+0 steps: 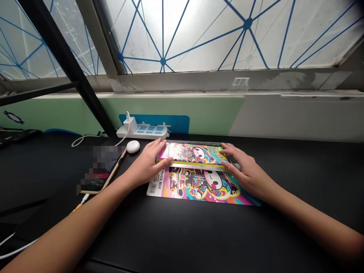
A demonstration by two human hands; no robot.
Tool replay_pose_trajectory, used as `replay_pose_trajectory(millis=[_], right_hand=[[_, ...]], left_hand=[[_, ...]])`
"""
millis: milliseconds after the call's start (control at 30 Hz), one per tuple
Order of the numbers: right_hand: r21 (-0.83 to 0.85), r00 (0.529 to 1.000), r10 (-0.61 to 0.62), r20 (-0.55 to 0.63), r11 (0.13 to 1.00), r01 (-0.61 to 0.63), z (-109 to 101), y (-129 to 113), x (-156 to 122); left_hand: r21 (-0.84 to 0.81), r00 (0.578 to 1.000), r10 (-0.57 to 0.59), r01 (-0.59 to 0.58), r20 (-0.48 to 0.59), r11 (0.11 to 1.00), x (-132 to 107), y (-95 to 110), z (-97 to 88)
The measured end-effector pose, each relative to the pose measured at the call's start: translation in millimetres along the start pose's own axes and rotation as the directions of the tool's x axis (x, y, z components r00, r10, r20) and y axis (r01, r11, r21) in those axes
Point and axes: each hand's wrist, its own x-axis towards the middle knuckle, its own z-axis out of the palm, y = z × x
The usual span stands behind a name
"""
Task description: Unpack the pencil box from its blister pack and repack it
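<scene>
A colourful pencil box (196, 154) with a cartoon character and a yellow line along its front edge lies across the middle of the black table. My left hand (152, 161) grips its left end, thumb along the front edge and fingers at the back. At the right end my right hand (240, 165) holds it the same way, fingers on the far side and thumb at the front. Partly beneath and in front of the box is a flat printed card (204, 185) with the same character, the words "PENCIL BOX" and a barcode; its upper part is hidden.
Behind my left hand, a white power strip (152, 131) with a plugged-in charger (130, 124) stands against the wall. A white rounded case (133, 146) sits near a phone (113, 170) with a cable. A black slanted bar (71, 68) rises at the left.
</scene>
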Motion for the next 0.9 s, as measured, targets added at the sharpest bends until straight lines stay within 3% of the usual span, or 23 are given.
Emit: replay_pose_trajectory(millis=[100, 167, 267, 367, 467, 567, 633, 767, 900], right_hand=[[-0.139, 0.993, -0.096, -0.067, 0.987, 0.086, 1, -2, -3], [-0.211, 0.965, -0.223, -0.140, 0.959, 0.191, -2, -8, -4], [-0.218, 0.864, -0.476, -0.166, 0.872, 0.438, -10, -24, -8], [-0.101, 0.759, -0.649, -0.049, 0.760, 0.643, -10, -46, -18], [-0.009, 0.762, -0.622, 0.183, 0.774, 0.634, -1, -66, -30], [0.006, 0.769, -0.458, 0.445, 0.861, 0.509, 6, -76, -35], [0.006, 0.753, -0.368, 0.546, 0.900, 0.436, 6, -78, -36], [0.024, 0.746, -0.324, 0.582, 0.924, 0.383, -3, -82, -35], [0.069, 0.808, -0.352, 0.473, 0.929, 0.364, -8, -84, -35]], left_hand=[[0.044, 1.000, 0.023, -0.024, 0.018, 0.999, -2, 0, 0.7], [0.087, 0.998, 0.056, -0.058, 0.023, 0.995, -3, 1, 1.3], [0.166, 0.988, 0.155, -0.154, 0.007, 0.974, -2, 4, 2.3], [0.266, 0.960, 0.277, -0.261, -0.026, 0.928, 1, 10, 3.5], [0.373, 0.957, 0.290, -0.273, 0.012, 0.887, 3, 15, 5.4], [0.416, 0.965, 0.248, -0.261, 0.085, 0.871, 3, 14, 6.6], [0.448, 0.968, 0.228, -0.249, 0.102, 0.858, 3, 11, 6.3], [0.480, 0.974, 0.204, -0.226, 0.098, 0.848, 3, 5, 2.9], [0.422, 0.979, 0.178, -0.202, 0.097, 0.884, 2, -1, -1.0]])
